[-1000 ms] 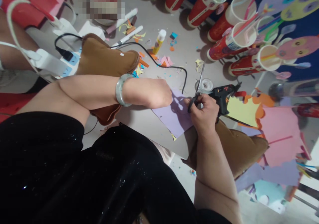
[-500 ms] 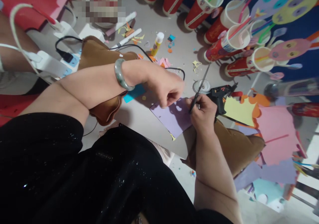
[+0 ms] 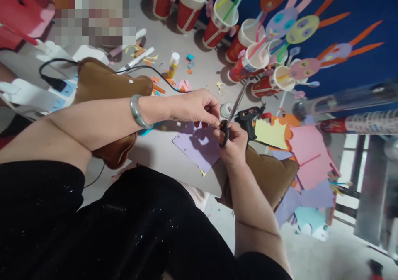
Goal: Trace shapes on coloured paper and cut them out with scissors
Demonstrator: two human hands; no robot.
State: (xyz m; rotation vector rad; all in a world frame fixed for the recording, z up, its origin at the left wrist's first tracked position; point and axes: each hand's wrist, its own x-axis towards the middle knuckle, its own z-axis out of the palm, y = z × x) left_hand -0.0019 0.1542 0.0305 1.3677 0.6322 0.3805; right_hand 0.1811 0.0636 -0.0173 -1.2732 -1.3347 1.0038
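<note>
At the bottom of the frame is a black top [image 3: 139,230]. Just above it, right of the middle, the right hand [image 3: 234,143] has its fingers bent round the handles of the scissors [image 3: 239,101]. The blades look together and point up, with no paper between them.

The left hand [image 3: 197,108], with a green bangle [image 3: 136,110] at its wrist, has moved the most. A second ago it was bunched up over the purple paper [image 3: 199,151]. Now it has reached across, and its thumb and finger are close together by the right fingertips. They may be pinching something tiny, but it is too blurry to tell. So the work seems to have gone from the sheet to the fingertips, and the left hand is not pressing on the paper. The purple paper lies flat on the table [image 3: 152,151] in the middle of the frame, under the left hand's shadow.

A bit farther, right of the middle, are a tape roll [image 3: 228,110] and a black glue gun [image 3: 248,120]. A glue stick [image 3: 173,67] stands farther up. At the top are red cups [image 3: 214,33] and paper faces [image 3: 303,28] with long ears. The view has swung, so more ears show now.
</note>
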